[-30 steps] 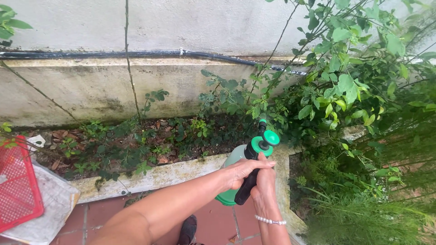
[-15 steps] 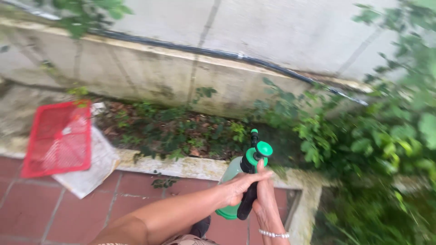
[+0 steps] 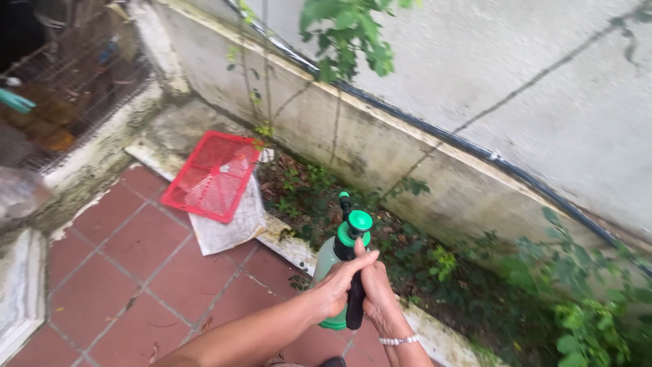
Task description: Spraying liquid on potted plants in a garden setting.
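Both my hands hold a pale green pressure sprayer bottle with a bright green pump cap and a black handle. My left hand wraps the bottle's neck and the top of the handle. My right hand, with a pearl bracelet on its wrist, grips the handle from the right side. The nozzle points away from me over a narrow planting bed of low green plants and dead leaves.
A red plastic basket lies on a white sheet at the bed's left end. A black hose runs along the stained concrete wall. A wire cage stands at the upper left. Red floor tiles spread below. Leafy shrubs fill the right.
My view has swung left: the shrubs slid to the right edge, the red basket moved toward centre, and the cage came into sight. Both hands keep their grip on the sprayer.
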